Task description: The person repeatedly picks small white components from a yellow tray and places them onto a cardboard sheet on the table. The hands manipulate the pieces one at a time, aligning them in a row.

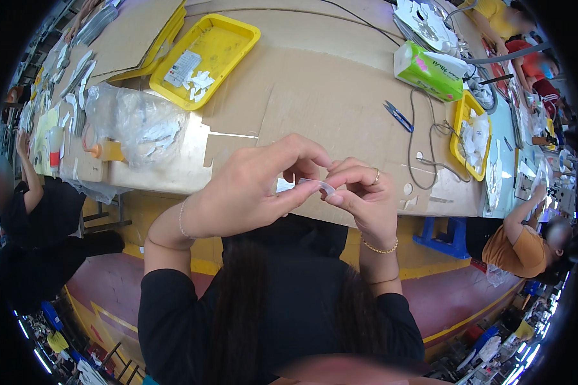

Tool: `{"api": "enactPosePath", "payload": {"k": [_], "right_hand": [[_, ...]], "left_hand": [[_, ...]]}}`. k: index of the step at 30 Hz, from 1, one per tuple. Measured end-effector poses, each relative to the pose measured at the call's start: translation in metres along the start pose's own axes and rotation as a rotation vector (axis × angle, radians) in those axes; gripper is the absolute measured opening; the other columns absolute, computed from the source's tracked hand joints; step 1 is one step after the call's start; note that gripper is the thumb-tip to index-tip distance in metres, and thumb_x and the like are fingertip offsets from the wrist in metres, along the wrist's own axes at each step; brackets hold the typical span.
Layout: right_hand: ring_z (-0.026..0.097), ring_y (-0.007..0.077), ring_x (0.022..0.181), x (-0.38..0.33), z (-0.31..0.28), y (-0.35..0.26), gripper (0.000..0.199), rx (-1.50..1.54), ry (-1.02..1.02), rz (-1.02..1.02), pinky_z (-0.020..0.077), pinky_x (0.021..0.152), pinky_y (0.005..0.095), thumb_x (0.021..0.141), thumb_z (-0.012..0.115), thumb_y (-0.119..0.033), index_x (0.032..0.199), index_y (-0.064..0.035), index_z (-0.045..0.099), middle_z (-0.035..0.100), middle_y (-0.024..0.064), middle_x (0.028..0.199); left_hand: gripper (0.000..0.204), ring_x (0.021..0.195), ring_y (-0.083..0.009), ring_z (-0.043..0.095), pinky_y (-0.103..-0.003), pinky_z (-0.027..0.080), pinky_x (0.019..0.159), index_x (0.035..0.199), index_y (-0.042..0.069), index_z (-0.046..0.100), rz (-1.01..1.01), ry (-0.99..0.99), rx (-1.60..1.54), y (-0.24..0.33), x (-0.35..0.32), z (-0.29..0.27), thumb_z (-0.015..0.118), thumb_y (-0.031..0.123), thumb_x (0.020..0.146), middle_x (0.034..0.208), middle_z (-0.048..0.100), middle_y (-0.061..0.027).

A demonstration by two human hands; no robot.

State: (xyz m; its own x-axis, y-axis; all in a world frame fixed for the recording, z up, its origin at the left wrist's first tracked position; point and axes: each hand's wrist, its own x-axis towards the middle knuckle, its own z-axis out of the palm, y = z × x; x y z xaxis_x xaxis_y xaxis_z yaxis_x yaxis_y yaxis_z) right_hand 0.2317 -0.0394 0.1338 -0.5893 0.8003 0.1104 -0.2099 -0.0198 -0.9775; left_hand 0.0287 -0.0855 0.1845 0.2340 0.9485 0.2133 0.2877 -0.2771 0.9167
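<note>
Small clear strip [317, 185] between both pinching grips, left hand [253, 189] and right hand [363, 196], above cardboard-covered table [315, 96].

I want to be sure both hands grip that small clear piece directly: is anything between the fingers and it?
Nothing visible. The left hand and right hand both pinch the small clear strip directly between their fingertips, above the near edge of the cardboard-covered table. The blue snips lie apart, further back.

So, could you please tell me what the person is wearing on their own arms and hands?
The left hand is bare of rings, with a thin bracelet at the wrist. The right hand wears a ring on one finger and a gold bead bracelet at the wrist. Both forearms are bare below pushed-up black sleeves.
</note>
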Motion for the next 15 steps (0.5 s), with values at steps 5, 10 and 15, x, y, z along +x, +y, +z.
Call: {"api": "enactPosePath", "payload": {"k": [5,10,15], "right_hand": [[0.06,0.0129,0.075,-0.0032,0.0035,-0.0072,0.015,-0.118,0.013,-0.074,0.0454,0.07,0.0245,0.071,0.077,0.001,0.084,-0.0026,0.069,0.065,0.0051,0.081],[0.06,0.0152,0.073,-0.0062,0.0065,-0.0098,0.017,-0.25,0.045,-0.14,0.046,0.072,0.0269,0.069,0.08,-0.002,0.08,-0.0049,0.068,0.066,0.0041,0.078],[0.059,0.0141,0.069,-0.0062,0.0067,-0.0112,0.017,-0.297,0.028,-0.19,0.044,0.08,0.0323,0.068,0.081,-0.005,0.078,-0.0071,0.067,0.066,0.0012,0.075]], "left_hand": [[0.028,0.078,-0.0145,0.065,-0.027,0.053,0.071,0.102,0.002,0.057,0.036,-0.014,0.025,0.0078,-0.0032,0.0013,0.072,-0.002,0.079,0.088,0.065,-0.0082],[0.03,0.076,-0.0177,0.067,-0.028,0.054,0.068,0.102,0.003,0.058,0.101,-0.001,0.08,0.0099,-0.0054,0.0033,0.073,-0.004,0.077,0.086,0.067,-0.0098],[0.029,0.075,-0.019,0.068,-0.028,0.053,0.067,0.1,0.003,0.058,0.058,0.001,0.026,0.0093,-0.0076,0.0065,0.073,-0.004,0.076,0.082,0.068,-0.0098]]}}
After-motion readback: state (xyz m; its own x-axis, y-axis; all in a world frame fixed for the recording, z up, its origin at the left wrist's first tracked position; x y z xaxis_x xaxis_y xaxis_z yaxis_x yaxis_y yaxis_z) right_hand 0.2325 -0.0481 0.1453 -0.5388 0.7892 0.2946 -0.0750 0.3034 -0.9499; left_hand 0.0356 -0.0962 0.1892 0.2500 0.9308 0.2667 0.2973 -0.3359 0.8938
